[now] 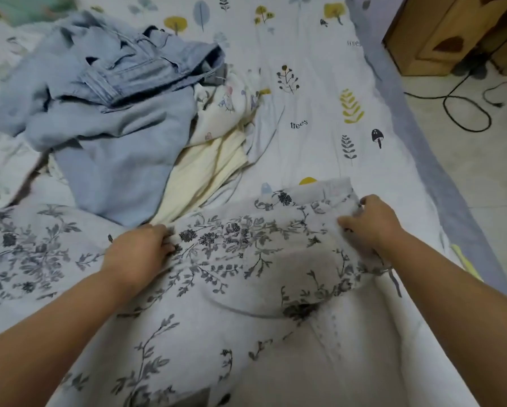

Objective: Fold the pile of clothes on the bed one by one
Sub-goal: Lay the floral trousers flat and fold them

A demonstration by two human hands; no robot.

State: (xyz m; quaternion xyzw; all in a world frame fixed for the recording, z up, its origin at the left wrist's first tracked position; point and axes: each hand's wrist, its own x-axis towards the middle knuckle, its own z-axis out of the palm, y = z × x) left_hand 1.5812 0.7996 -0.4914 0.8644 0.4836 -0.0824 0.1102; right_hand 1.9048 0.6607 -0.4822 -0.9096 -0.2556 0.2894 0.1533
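I count two hands on one garment: my left hand (139, 249) and my right hand (369, 223) both pinch the far edge of a white cloth printed with grey-blue flowers and vines (246, 274), which lies spread across the near part of the bed and runs out of the bottom of the view. The left hand's fingers are curled into the fabric at its left side; the right hand's fingers are bunched on the top right corner, where the cloth is gathered into small folds. Beyond the hands sits the one pile of clothes, in which I can make out three pieces: a pair of pale blue denim trousers (123, 63) crumpled on top, a plain light blue garment (120, 148) draped below them, and a cream-yellow cloth (208, 168) partly tucked under the blue one. A white piece with small coloured figures (228, 98) peeks out between them, though whether it is separate clothing I cannot tell. All of this rests on a white bedsheet printed with yellow trees, grey leaves and mushrooms (314, 83). At the top right I see one wooden cabinet (452, 33), cut off by the frame, and two black cables (463, 113) looped on the tiled floor. The far left corner is blurred, with a greenish shape I cannot identify.
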